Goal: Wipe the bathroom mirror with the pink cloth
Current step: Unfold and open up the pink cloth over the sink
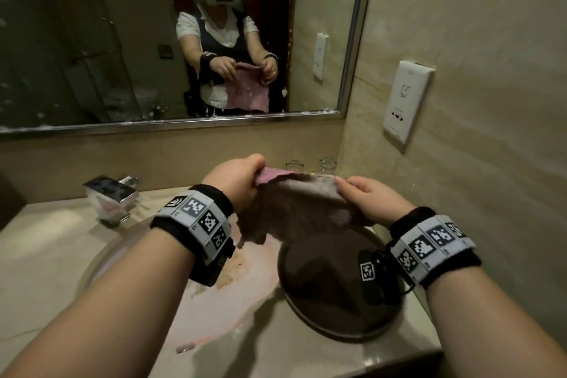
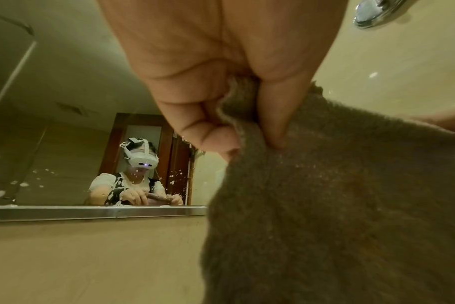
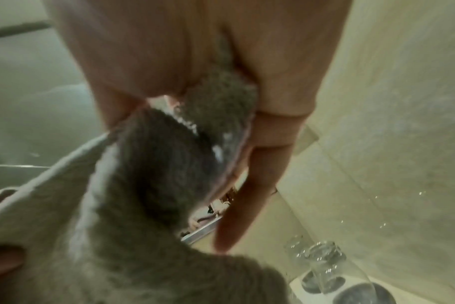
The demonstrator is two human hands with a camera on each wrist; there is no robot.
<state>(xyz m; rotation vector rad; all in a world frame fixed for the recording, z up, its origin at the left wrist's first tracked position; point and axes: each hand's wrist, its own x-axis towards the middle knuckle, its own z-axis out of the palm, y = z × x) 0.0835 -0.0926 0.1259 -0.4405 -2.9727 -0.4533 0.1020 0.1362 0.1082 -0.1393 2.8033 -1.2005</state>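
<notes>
The pink cloth hangs spread between both hands over the sink, its near side in shadow and brownish. My left hand pinches its upper left corner; in the left wrist view thumb and fingers clamp the cloth edge. My right hand grips the upper right corner, and the right wrist view shows the cloth bunched under its fingers. The mirror fills the wall ahead, flecked with white foam spots along its lower edge, and reflects me holding the cloth.
A chrome faucet stands at the counter's back left. The sink basin lies below the hands, a dark round tray on its right. Two upturned glasses stand by the back wall. A wall socket is on the right wall.
</notes>
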